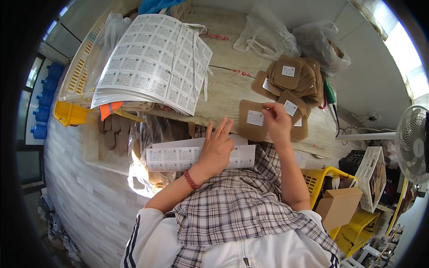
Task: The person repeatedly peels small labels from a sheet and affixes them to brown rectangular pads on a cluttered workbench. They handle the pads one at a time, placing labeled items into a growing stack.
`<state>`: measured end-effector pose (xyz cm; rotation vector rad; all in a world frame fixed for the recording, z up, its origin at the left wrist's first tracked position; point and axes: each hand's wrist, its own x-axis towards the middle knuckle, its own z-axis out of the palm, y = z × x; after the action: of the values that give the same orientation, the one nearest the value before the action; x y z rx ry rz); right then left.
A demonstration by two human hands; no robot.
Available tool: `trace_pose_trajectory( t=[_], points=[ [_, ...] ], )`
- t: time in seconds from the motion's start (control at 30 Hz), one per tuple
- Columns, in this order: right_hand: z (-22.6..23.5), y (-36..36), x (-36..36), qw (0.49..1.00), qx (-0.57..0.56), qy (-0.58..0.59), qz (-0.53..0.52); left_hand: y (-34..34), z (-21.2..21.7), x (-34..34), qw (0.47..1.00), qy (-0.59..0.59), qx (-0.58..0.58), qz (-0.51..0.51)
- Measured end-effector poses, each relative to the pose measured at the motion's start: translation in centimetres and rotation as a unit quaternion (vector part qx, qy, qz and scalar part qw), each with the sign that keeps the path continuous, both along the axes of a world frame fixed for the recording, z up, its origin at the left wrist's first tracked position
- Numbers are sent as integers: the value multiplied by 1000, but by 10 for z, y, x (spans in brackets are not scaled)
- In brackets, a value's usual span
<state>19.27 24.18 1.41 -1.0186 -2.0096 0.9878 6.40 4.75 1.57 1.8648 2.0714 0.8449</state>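
Note:
My left hand [216, 151] lies on a folded sheet of white printed labels [174, 157] across my lap, its fingers stretched out and apart. Close to the table's front edge, my right hand [279, 124] is closed in a pinch at the right side of a white label [255, 118]. That label sits on a flat brown pad with rounded corners [249, 133]. Whether anything is between the pinching fingertips is hidden. Just beyond this hand is a heap of similar brown pads [308, 73], several bearing white labels.
A thick stack of label sheets [138, 58] covers the table's left side, beside a pale yellow basket [76, 78]. Clear plastic bags [268, 35] lie at the back. A green-handled tool [329, 91] stands right of the pads. Yellow crates [319, 178] and a fan [412, 145] are at right.

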Motion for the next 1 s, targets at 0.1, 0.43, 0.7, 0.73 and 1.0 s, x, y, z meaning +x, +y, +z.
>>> trace_pose_trajectory(
  t=[0.1,0.43,0.7,0.73,1.0],
  points=[
    [34,41,41,988,38,-135,-61,-3,6,5,1000,-15,11,-8],
    [-21,77,73,948,-10,-239,-211,9,2,30,998,-15,22,-61],
    [7,82,80,972,-208,90,-68,12,-8,41,990,-65,92,-82],
    [26,88,78,967,-212,132,-46,11,-8,42,988,-93,88,-87],
    [92,180,32,899,318,-179,-243,33,11,73,974,-137,77,-162]
  ],
)
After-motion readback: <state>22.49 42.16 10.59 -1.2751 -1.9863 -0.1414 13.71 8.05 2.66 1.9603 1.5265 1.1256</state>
